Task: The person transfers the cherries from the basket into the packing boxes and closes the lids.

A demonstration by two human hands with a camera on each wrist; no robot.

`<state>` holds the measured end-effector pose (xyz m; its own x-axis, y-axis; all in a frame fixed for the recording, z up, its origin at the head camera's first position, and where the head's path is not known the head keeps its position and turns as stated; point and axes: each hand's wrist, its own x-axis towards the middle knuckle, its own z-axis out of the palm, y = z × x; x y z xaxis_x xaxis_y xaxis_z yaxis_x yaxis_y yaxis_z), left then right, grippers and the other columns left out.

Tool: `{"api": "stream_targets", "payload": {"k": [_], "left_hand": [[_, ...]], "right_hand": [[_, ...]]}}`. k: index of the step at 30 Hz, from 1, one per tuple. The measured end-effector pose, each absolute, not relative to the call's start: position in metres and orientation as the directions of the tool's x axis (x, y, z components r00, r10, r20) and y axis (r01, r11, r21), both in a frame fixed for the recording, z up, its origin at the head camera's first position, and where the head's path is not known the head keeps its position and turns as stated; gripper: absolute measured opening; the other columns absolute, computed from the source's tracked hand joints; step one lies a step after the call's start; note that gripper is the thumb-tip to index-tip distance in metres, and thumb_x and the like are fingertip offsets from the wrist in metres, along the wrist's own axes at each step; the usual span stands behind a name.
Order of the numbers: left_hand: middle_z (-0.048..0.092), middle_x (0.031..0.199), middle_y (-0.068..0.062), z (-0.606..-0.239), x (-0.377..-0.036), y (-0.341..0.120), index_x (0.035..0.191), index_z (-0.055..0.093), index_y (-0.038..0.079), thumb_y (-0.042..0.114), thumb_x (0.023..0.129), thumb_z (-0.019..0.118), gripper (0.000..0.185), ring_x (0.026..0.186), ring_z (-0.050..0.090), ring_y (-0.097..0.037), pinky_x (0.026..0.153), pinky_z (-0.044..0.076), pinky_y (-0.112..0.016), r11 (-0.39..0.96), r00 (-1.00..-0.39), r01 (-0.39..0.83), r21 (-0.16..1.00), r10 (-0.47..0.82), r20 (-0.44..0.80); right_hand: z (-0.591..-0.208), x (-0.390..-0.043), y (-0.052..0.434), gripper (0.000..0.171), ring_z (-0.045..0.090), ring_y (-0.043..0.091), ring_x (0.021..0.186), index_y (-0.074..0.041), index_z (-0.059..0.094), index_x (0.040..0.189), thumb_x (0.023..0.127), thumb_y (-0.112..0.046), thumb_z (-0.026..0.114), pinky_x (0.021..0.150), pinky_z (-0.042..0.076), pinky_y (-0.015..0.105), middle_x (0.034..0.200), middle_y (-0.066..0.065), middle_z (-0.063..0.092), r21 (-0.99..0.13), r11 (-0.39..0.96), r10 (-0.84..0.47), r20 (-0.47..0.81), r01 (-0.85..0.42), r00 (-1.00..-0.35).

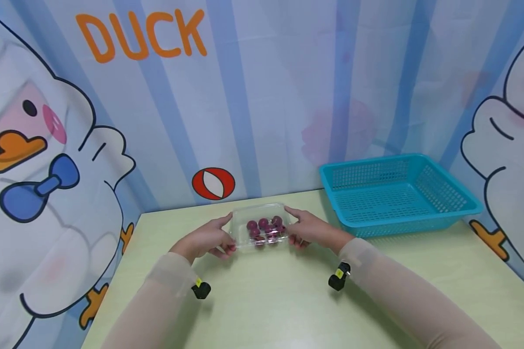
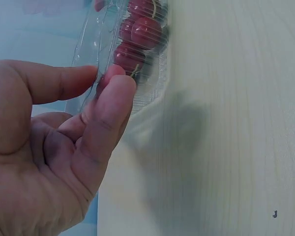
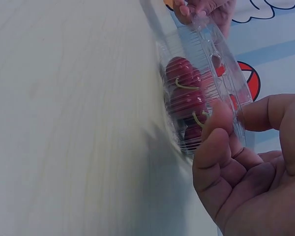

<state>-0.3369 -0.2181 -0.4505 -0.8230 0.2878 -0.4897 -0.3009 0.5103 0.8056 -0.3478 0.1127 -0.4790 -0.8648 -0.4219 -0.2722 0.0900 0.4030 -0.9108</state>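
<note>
1. Nearest to you, in the lower part of the head view, your two sleeved forearms reach forward over the pale green table (image 1: 288, 310), and each wrist carries a small black camera.

2. Your left hand (image 1: 205, 240) grasps the left end of the clear plastic box (image 1: 262, 228). In the left wrist view the fingers (image 2: 108, 118) press on the ribbed wall and the thumb lies toward the lid side, so it is a pinch, not a full clench.

3. Your right hand (image 1: 310, 230) grasps the right end in the same way. In the right wrist view one fingertip touches the wall and the thumb is over the lid edge.

4. The box stands on the table in the middle of the head view, between both hands. Inside it are round dark red fruits (image 1: 265, 227) with thin stems, possibly cherries.

5. I judge that the box is light and thin, so it bends easily if you squeeze. The plastic is smooth and can slip. The fruits are soft and can roll to one side when the box tilts.

6. The best place to hold is the two short ends near the rim, where the ribs make the wall stiffer. Keep it level and press gently.

7. Farther away, at the right of the head view, a teal basket (image 1: 463, 213) stands well apart from the box. Behind everything hangs the curtain (image 1: 262, 97) with ducks.
</note>
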Motion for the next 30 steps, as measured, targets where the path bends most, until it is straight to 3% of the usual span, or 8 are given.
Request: {"api": "stream_targets", "payload": {"k": [14,20,26,30], "left_hand": [[0.075,0.102,-0.018,-0.449,-0.337,-0.212,0.185,0.007,0.029,0.007,0.110,0.069,0.100,0.087,0.071,-0.025,0.080,0.071,-0.034,0.529,-0.827,-0.299,0.794,0.272,-0.493],[0.079,0.115,-0.020,-0.444,-0.339,-0.219,0.185,0.002,0.031,0.017,0.110,0.072,0.103,0.085,0.073,-0.025,0.075,0.070,-0.034,0.581,-0.801,-0.269,0.769,0.308,-0.513],[0.072,0.140,-0.021,-0.434,-0.337,-0.226,0.185,0.001,0.030,0.022,0.107,0.076,0.108,0.107,0.078,-0.033,0.078,0.072,-0.040,0.637,-0.813,-0.234,0.734,0.285,-0.508],[0.062,0.152,-0.024,-0.426,-0.340,-0.228,0.185,0.016,0.021,0.024,0.112,0.070,0.091,0.131,0.071,-0.041,0.087,0.073,-0.044,0.663,-0.884,-0.167,0.730,0.226,-0.408]], "right_hand": [[-0.480,-0.347,0.116,0.092,0.064,0.018,0.062,-0.025,0.014,0.185,0.107,-0.013,0.061,0.059,0.058,0.032,0.079,0.010,0.073,-0.909,0.406,-0.408,-0.274,0.095,-0.871],[-0.476,-0.345,0.115,0.086,0.062,0.018,0.061,-0.026,0.019,0.184,0.109,-0.017,0.062,0.057,0.057,0.031,0.081,0.011,0.074,-0.890,0.452,-0.377,-0.253,0.061,-0.891],[-0.465,-0.344,0.121,0.079,0.057,0.018,0.059,-0.015,0.036,0.178,0.105,-0.015,0.065,0.055,0.053,0.030,0.090,0.016,0.077,-0.800,0.598,-0.335,-0.186,-0.056,-0.924],[-0.452,-0.349,0.124,0.062,0.069,0.022,0.075,-0.007,0.053,0.168,0.109,-0.020,0.069,0.063,0.058,0.034,0.103,0.015,0.079,-0.702,0.690,-0.322,-0.083,-0.174,-0.943]]}}
